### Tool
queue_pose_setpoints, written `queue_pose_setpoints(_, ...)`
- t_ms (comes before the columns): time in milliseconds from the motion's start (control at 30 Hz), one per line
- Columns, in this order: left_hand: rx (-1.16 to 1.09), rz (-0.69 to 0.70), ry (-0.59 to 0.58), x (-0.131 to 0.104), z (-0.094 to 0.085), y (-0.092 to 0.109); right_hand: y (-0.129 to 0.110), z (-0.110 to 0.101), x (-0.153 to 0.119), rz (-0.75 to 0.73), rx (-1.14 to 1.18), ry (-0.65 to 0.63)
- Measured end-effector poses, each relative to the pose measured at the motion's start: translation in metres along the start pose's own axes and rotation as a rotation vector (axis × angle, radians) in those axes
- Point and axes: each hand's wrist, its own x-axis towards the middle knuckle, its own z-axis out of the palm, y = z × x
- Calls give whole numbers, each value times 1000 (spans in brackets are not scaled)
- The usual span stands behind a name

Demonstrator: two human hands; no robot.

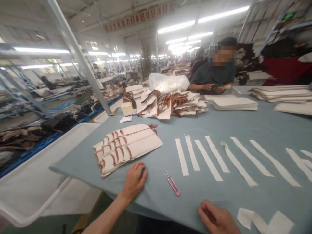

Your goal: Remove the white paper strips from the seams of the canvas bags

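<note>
My left hand rests on the table's near edge with its fingers curled. A small dark patch shows between its thumb and fingers, too little to name. Just beyond it lies a stack of cream fabric pieces with brown curved edging, laid in overlapping rows. My right hand is at the front edge, curled into a loose fist with nothing visible in it. Between the hands lie pink thread snips, touched by neither. White strips are spread in a row beyond my right hand, and a crumpled white strip lies beside it.
The blue-green table bears a heap of cream and brown pieces under a plastic bag. Flat cream stacks lie at the back right, near a seated person. A white bin and metal pole stand left.
</note>
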Motion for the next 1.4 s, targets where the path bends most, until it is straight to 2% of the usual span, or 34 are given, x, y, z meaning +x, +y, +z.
queue_pose_setpoints(133,53,-54,38,4,-2,1,-21,-16,16,6,8,-2)
queue_pose_setpoints(233,97,-131,21,7,-5,3,-29,-23,21,76,-17,-41)
queue_pose_setpoints(367,152,-226,-27,11,1,5,-16,-20,20,202,-39,-118)
queue_pose_setpoints(467,224,-237,-59,13,1,9,-9,-17,18,239,-24,-134)
queue_pose_setpoints(667,430,-173,-92,24,-23,13,-14,-16,18,180,55,-66)
queue_pose_setpoints(833,511,-157,-120,58,-37,-1,-12,-14,20,150,86,-27)
queue_pose_setpoints(967,496,-174,-188,85,-26,-20,-12,-14,20,146,89,1)
queue_pose_setpoints(1067,458,-208,-220,95,-16,-34,-13,-14,20,141,77,12)
queue_pose_setpoints(1167,399,-226,-220,91,-13,-44,-14,-15,17,125,48,14)
queue_pose_setpoints(1300,303,-253,-187,69,-19,-51,-20,-22,12,67,-16,8)
queue_pose_setpoints(1400,217,-284,-133,49,-24,-55,-41,-27,30,-11,-94,22)
